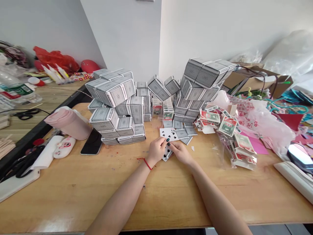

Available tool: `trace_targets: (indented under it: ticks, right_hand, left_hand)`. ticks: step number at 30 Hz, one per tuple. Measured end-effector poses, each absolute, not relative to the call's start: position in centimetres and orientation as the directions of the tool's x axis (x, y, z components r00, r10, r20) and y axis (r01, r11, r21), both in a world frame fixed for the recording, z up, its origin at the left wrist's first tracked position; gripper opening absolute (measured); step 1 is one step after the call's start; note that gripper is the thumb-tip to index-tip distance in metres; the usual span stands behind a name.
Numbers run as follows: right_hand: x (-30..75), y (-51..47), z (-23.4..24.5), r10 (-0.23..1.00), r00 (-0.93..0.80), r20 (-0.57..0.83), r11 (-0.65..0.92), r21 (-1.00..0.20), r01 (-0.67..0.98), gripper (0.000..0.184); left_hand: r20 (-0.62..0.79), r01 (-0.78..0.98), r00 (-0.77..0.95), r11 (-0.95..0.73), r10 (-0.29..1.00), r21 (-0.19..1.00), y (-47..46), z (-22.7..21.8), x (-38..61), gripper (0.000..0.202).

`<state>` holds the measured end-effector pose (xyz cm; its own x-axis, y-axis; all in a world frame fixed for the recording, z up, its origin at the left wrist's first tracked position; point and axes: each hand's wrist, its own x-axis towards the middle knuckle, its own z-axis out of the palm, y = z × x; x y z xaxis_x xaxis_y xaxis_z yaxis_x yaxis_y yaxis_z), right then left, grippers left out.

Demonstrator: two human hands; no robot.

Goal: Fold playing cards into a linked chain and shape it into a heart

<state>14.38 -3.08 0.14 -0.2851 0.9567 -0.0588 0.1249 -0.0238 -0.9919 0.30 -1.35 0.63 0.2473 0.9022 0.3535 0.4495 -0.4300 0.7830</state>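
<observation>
- Pinched between left hand (156,150) and right hand (182,153): playing cards (168,133), face up, spades showing.
- Fingers closed on opposite card edges.
- Located mid-tabletop (97,182), near stacked card boxes (117,104).

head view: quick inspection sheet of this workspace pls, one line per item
surface: wooden table, light wood, bare in front of the hands.
things in hand: playing cards, a small bunch with spade faces up; grey-backed card packs stacked in walls behind.
clutter: red and green card boxes spilling from a plastic bag, pink cup, dark phone, scissors.
hands: left hand and right hand both grip the cards, close together.
cables: what looks like a thin black cord by the scissors.
surroundings: white walls, cardboard box, red bag.
</observation>
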Motion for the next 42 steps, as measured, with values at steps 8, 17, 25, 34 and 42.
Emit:
trace_targets:
  ticks: [8,17,25,34,42]
  right_hand:
    - [14.7,-2.8,0.3,0.946,-0.318,0.063,0.139,-0.965,0.223,0.037]
    - [14.3,-3.0,0.8,0.975,-0.222,-0.021,0.006,-0.993,0.116,0.038]
    - [14.3,-2.5,0.2,0.999,-0.035,-0.031,-0.037,-0.984,-0.174,0.04]
    - [14.3,-2.7,0.5,0.998,-0.009,-0.062,-0.062,-0.983,-0.173,0.05]
    - [14.6,-2.4,0.2,0.994,0.032,-0.108,-0.102,-0.985,-0.137,0.028]
  left_hand:
    - [0.332,0.471,0.253,-0.416,0.909,0.778,-1.4,0.6,0.2,0.031]
    - [0.161,0.26,0.177,-0.204,0.971,0.944,-0.7,0.4,0.6,0.028]
    - [0.146,0.043,0.131,-0.153,0.981,0.987,-0.2,-0.2,0.4,0.029]
    - [0.047,-0.045,0.067,-0.044,0.997,0.998,0.4,-1.1,0.3,0.02]
    - [0.099,0.012,-0.023,-0.099,0.995,0.995,0.3,-0.9,0.3,0.023]
